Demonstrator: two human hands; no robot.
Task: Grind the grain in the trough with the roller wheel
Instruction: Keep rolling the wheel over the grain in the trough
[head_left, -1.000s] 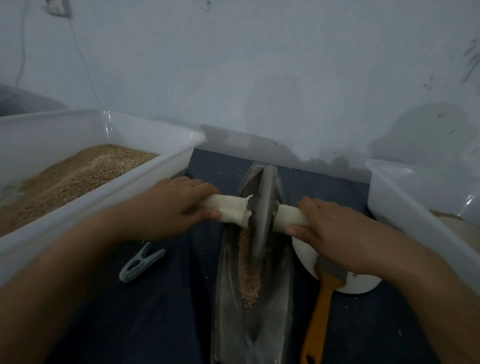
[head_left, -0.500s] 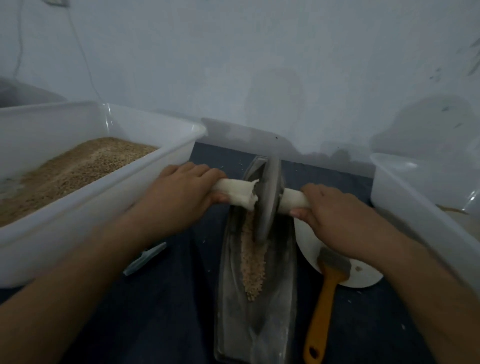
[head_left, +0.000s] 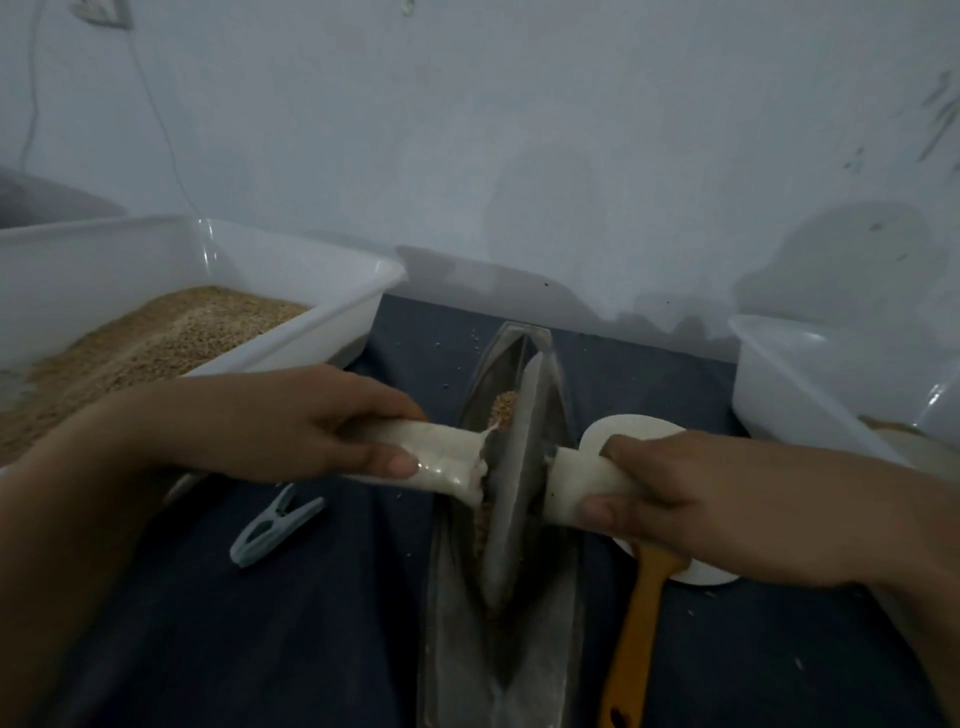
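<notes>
Roller wheel (head_left: 511, 478) rolled nearer along trough (head_left: 447, 597).

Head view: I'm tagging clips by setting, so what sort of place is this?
Probably a small home or workshop grinding corner: a metal trough with a roller wheel, and a white tub of grain against a plain wall.

A long, boat-shaped grey metal trough (head_left: 563, 639) was seen with a dull, scuffed finish. The thin grey metal roller wheel (head_left: 511, 488) looked matt and dusted pale. Its white handle wrapping (head_left: 441, 460) appeared soft and ragged at the wheel end. The coarse tan grain (head_left: 503, 405) looked rough. The white plastic tub (head_left: 291, 270) was glossy, the dark blue cloth (head_left: 311, 623) matt, the orange brush handle (head_left: 636, 639) smooth.
</notes>
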